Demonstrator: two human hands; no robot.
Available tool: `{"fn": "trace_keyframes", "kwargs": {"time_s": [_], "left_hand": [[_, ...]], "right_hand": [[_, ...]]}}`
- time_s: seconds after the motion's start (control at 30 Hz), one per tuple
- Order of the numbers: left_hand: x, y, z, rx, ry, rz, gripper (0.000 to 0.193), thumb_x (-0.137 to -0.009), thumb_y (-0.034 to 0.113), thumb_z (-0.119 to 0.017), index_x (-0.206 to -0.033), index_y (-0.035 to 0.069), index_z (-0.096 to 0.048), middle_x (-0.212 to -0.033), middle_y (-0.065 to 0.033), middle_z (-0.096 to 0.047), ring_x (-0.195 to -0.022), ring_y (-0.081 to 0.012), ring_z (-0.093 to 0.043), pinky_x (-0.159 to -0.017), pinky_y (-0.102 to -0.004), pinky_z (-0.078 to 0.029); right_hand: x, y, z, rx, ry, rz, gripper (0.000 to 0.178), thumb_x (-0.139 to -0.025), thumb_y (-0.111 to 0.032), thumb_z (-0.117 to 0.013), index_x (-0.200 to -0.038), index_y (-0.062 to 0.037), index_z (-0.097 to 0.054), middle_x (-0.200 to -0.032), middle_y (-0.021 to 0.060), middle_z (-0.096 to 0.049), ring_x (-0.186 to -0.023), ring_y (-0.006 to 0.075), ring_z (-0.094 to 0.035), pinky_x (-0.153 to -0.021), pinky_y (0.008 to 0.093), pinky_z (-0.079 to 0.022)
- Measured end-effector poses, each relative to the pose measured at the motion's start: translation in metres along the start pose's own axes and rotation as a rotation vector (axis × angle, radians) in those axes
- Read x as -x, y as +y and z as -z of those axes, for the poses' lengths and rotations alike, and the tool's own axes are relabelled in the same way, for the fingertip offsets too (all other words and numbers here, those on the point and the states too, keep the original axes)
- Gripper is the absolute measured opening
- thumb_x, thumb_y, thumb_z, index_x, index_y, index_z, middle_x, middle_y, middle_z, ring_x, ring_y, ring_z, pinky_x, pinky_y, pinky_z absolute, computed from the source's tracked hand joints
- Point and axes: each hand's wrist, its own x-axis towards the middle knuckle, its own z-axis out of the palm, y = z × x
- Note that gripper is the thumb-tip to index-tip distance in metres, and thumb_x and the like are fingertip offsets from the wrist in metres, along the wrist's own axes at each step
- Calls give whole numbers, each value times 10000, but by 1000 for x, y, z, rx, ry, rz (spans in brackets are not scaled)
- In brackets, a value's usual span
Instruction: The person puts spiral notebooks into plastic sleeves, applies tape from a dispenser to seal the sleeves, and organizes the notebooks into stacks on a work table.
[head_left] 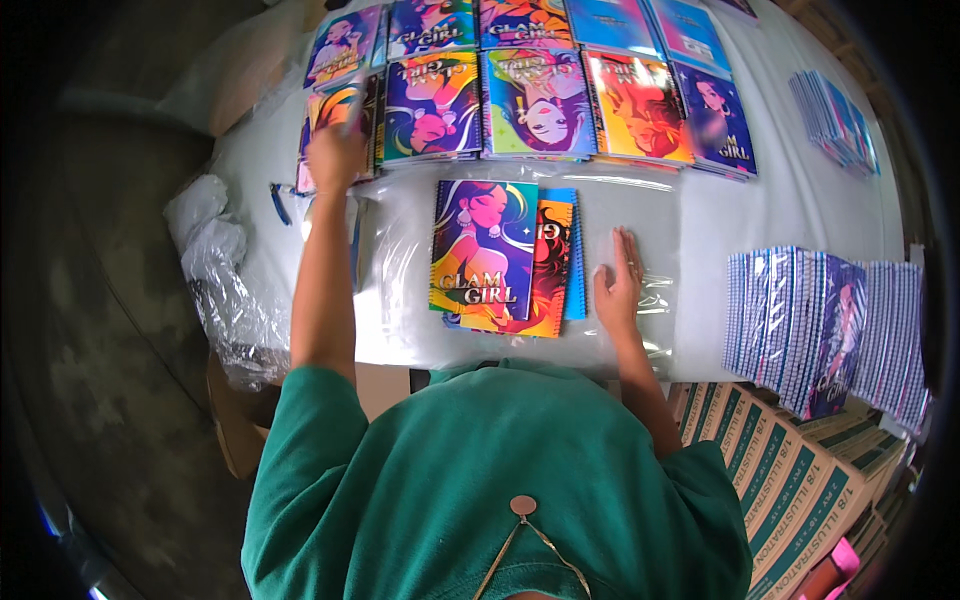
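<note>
My left hand (pixel 335 158) reaches to the left end of the notebook rows, fingers closed on a blurred notebook (pixel 355 108) tilted up on its edge. Flat on clear plastic sheeting (pixel 650 215), my right hand (pixel 620 285) lies open, fingers stretched, holding nothing. Between my hands is a small loose pile of spiral notebooks: a purple-and-pink one (pixel 485 250) on top, an orange one (pixel 557 270) partly under it, and a blue one (pixel 577 255) showing at the right edge.
Two rows of stacked notebooks (pixel 432 108) span the far side of the white-covered table. More stacks stand at the right (pixel 790 320) and far right (pixel 835 120). Crumpled plastic (pixel 235 290) hangs at the left edge; cardboard boxes (pixel 770 480) sit below right.
</note>
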Motion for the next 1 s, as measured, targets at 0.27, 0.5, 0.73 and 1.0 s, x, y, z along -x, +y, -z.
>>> {"fn": "trace_keyframes", "kwargs": {"time_s": [0.27, 0.5, 0.73, 1.0], "left_hand": [[106, 72, 28, 909, -198, -372, 228, -868, 142, -534, -1085, 113, -599, -1065, -52, -614, -992, -173, -576, -862, -314, -405], [120, 76, 8, 5, -348, -1017, 423, -713, 124, -610, -1128, 207, -621, -1178, 34, -591, -1190, -193, -471, -1006, -463, -337], [-136, 24, -23, 98, 158, -462, 549, -728, 172, -667, -1238, 85, -483, -1103, -169, -593, -1011, -331, -563, -855, -404, -453], [-219, -60, -73, -100, 1, 443, 800, -682, 543, -684, -1254, 49, -420, -1205, -211, -520, -1130, -351, -494, -905, -434, -403]], "right_hand": [[-28, -3, 12, -393, 180, -272, 516, -824, -1, -498, -1330, -30, -402, -1350, 128, -445, -1269, 249, -393, -1025, 380, -294], [-127, 2, 27, -272, 201, -133, 375, -841, 1, -486, -1214, -1, -523, -1201, 122, -570, -1160, 228, -499, -965, 343, -364], [-331, -39, -61, -215, 28, 53, 327, -868, -110, -534, -1158, 41, -547, -1073, 198, -626, -1028, 247, -605, -865, 302, -455], [-413, -105, -153, 461, -442, -383, 997, -718, -443, -679, -1403, 30, -132, -1439, 280, -175, -1346, 426, -141, -1044, 575, -197]]}}
